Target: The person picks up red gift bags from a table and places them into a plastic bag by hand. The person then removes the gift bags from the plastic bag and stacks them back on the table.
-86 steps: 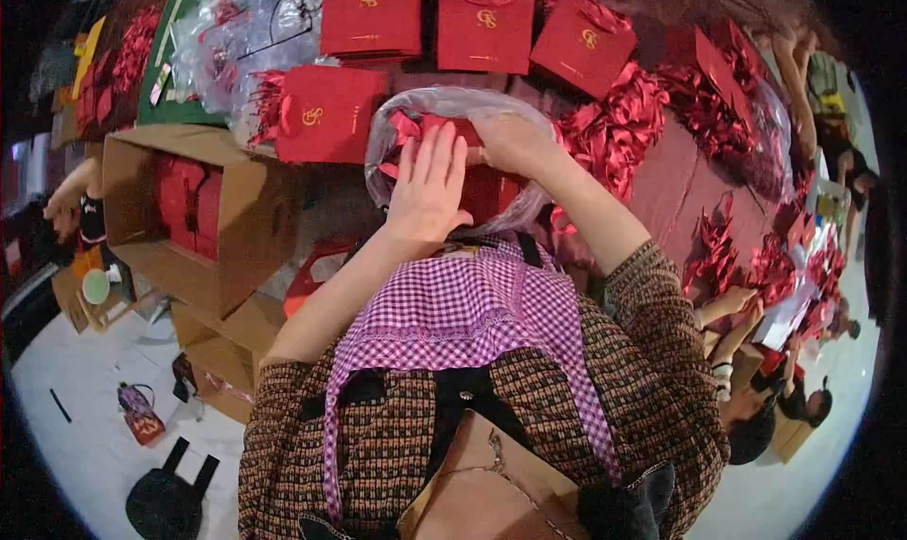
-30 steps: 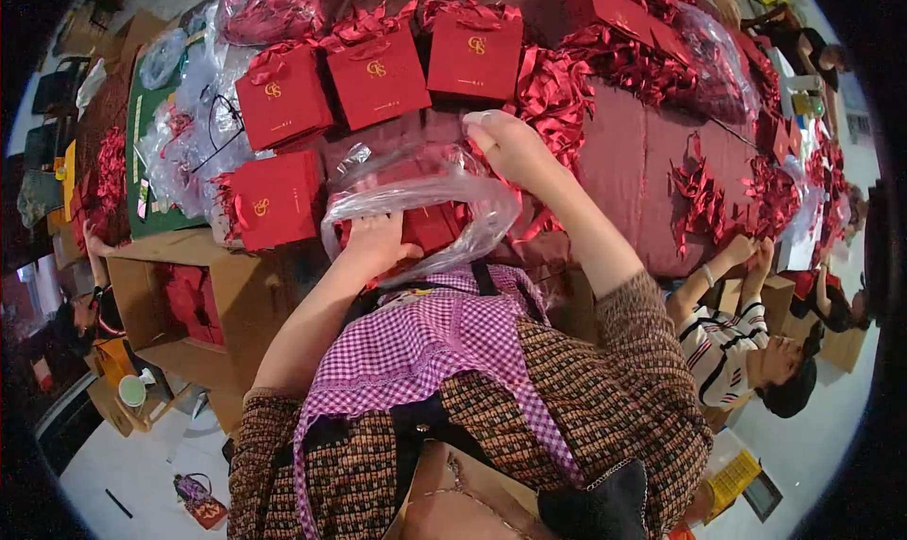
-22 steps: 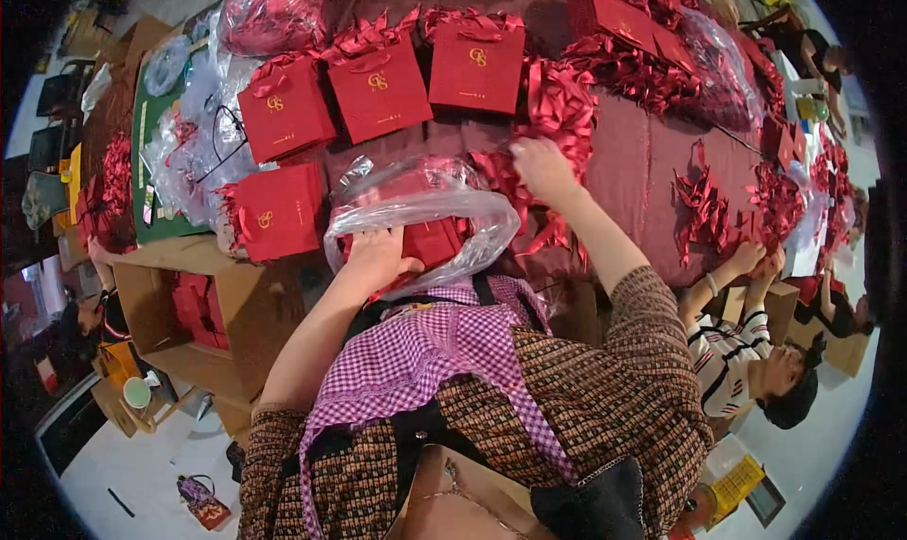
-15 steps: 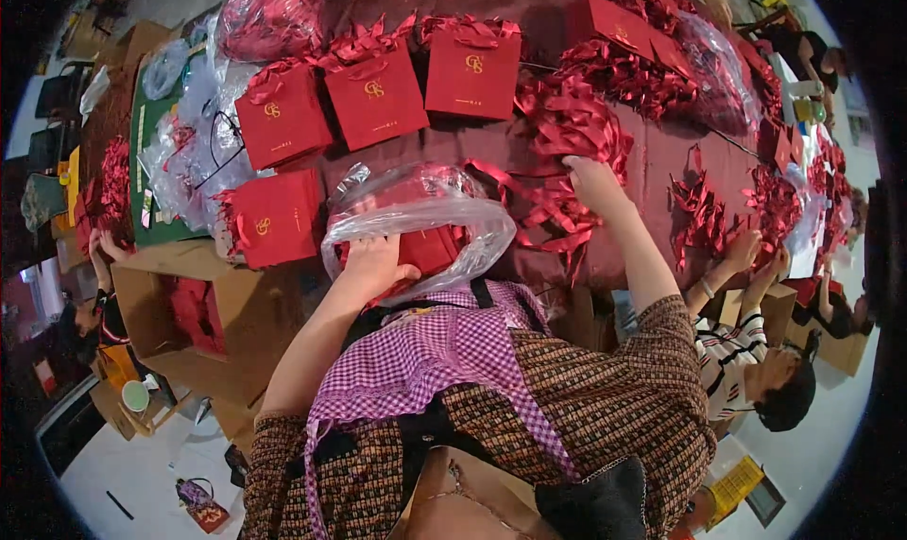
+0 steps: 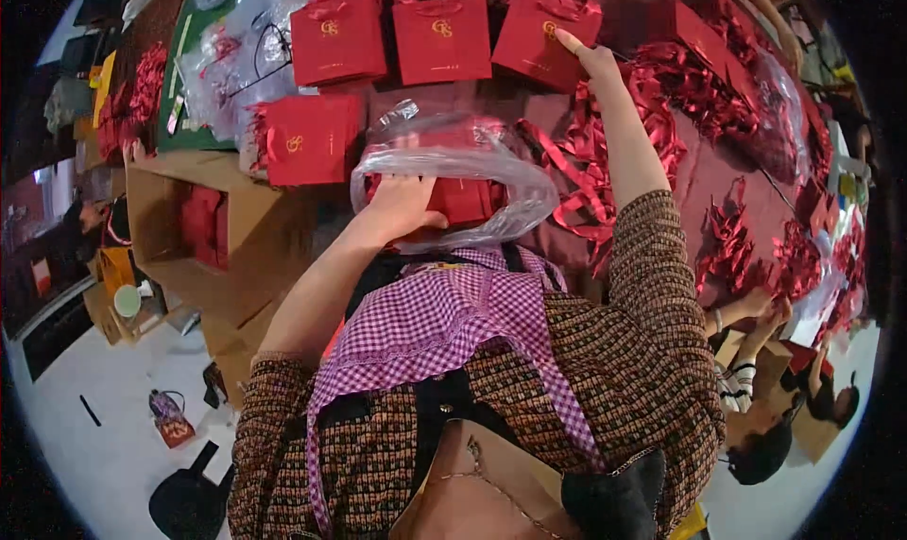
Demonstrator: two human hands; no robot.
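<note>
- right hand at right side of rightmost red gift bag, grip: cannot tell
- left hand farther, fingers straight inside clear plastic bag
- red gift bag on desk, beyond and right of plastic bag

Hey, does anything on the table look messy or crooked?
The loose red ribbons beside the clear plastic bag look messy, trailing in tangled strands. Also, the red paper bag stack at the right hand sits turned askew compared with its neighbor. Nothing looks clearly damaged.
</note>
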